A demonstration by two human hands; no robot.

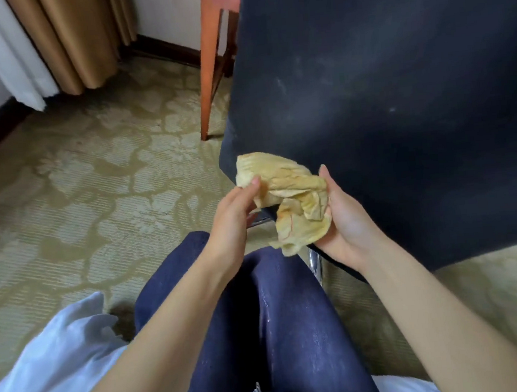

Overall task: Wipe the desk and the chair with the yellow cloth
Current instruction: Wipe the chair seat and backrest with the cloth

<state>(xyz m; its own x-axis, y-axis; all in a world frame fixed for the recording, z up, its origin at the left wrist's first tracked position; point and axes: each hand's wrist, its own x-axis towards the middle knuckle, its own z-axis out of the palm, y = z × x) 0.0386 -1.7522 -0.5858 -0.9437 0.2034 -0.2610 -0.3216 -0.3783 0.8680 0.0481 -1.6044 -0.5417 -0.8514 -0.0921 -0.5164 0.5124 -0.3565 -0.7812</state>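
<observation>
Olive flower-patterned carpet (72,187) covers the floor, with tan curtains (81,39) in the far corner and a reddish wooden leg (209,62) – probably the desk's – standing beside the dark chair (399,105). The person crouches close behind the chair's dusty backrest, knees in blue jeans (280,319). The yellow cloth (285,193) is bunched between both hands, just in front of the backrest's lower left corner. The left hand (233,213) pinches an upper fold between thumb and fingertips, while the right hand (343,219) cups the crumpled bulk from the side, fingers curled round it. This looks like refolding – gathering a fresh face before wiping the pale smears on the upholstery.
</observation>
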